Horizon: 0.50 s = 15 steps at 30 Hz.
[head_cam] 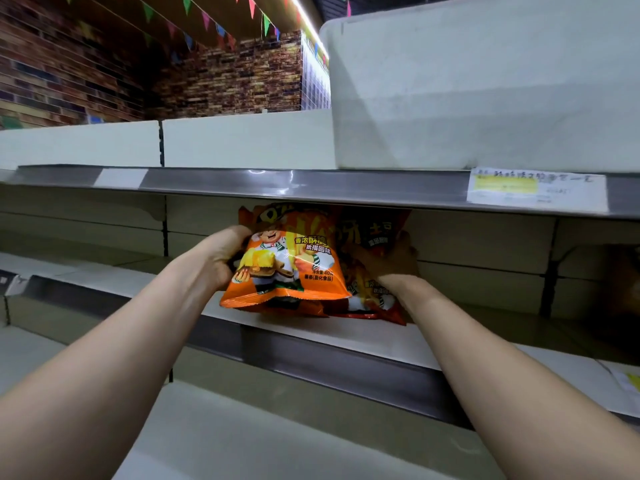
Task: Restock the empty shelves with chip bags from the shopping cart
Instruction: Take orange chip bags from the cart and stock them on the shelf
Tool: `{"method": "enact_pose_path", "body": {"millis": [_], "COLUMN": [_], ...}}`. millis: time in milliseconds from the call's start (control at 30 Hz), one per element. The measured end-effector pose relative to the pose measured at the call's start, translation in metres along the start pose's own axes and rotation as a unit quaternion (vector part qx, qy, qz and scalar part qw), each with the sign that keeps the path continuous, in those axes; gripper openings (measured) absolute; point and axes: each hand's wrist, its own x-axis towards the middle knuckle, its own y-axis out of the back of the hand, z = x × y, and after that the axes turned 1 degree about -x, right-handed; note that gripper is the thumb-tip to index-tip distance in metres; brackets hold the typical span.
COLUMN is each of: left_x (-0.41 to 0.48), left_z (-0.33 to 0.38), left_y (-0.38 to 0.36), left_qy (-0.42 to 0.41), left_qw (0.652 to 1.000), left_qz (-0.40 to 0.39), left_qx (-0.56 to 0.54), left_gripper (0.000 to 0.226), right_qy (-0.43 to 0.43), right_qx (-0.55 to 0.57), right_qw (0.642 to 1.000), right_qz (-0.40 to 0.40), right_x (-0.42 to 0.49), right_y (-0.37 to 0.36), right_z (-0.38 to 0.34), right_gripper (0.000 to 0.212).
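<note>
Forearms (pixel 114 341) reach forward over the lower tiers to the middle shelf (pixel 363 337).

Left hand (pixel 221 258): fingers curled round the left edge of the front bag (pixel 287 268).

Right hand (pixel 394 261): in shadow, clasps the right side of the bags (pixel 370 299) stacked behind the front one; fingertips hidden.

The packs stand upright as one bundle near the shelf's front lip. Whether the bottom seams touch the shelf or hang just above it, cannot tell. Tops sit just under the upper shelf (pixel 311 188).

Judgement: a grip from both sides keeps the puffed, slippery packs together and printed face outward while they are set down. They are probably fed in low at the front because the gap between tiers barely clears their height.
</note>
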Motion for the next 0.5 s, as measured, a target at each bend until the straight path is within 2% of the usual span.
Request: {"method": "enact_pose_path", "body": {"millis": [67, 133, 167, 200, 300, 333, 433, 500], "left_x": [-0.010, -0.024, -0.029, -0.035, -0.053, -0.059, -0.071, -0.078], "left_z": [-0.001, -0.005, -0.007, -0.008, -0.004, -0.003, -0.002, -0.005], "left_y": [-0.002, -0.002, -0.002, -0.002, -0.009, -0.010, -0.008, -0.009], "left_qy": [-0.019, -0.029, -0.036, -0.042, -0.048, -0.040, -0.033, -0.021], "left_qw": [1.000, 0.999, 0.999, 0.999, 0.998, 0.999, 0.999, 0.998], "left_qz": [0.009, 0.019, 0.022, 0.023, 0.023, 0.020, -0.005, -0.002], "left_qx": [0.000, 0.008, 0.010, 0.012, 0.025, 0.017, -0.037, -0.062], "left_gripper": [0.027, 0.027, 0.028, 0.030, 0.035, 0.036, 0.051, 0.054], "right_qy": [0.091, 0.113, 0.070, 0.032, 0.003, 0.012, 0.012, 0.000], "right_qx": [-0.041, -0.026, -0.004, 0.025, 0.061, 0.072, 0.111, 0.119], "right_qw": [0.993, 0.991, 0.997, 0.999, 0.982, 0.977, 0.965, 0.961], "right_qz": [0.068, 0.070, 0.026, -0.034, -0.178, -0.200, -0.236, -0.250], "right_x": [-0.010, -0.028, -0.038, -0.050, -0.078, -0.082, -0.095, -0.102], "right_y": [0.006, 0.009, 0.008, 0.005, -0.003, -0.005, 0.005, 0.021], "right_z": [-0.014, -0.028, -0.035, -0.043, -0.057, -0.057, -0.062, -0.064], "right_gripper": [0.087, 0.064, 0.059, 0.064, 0.110, 0.111, 0.071, 0.055]}}
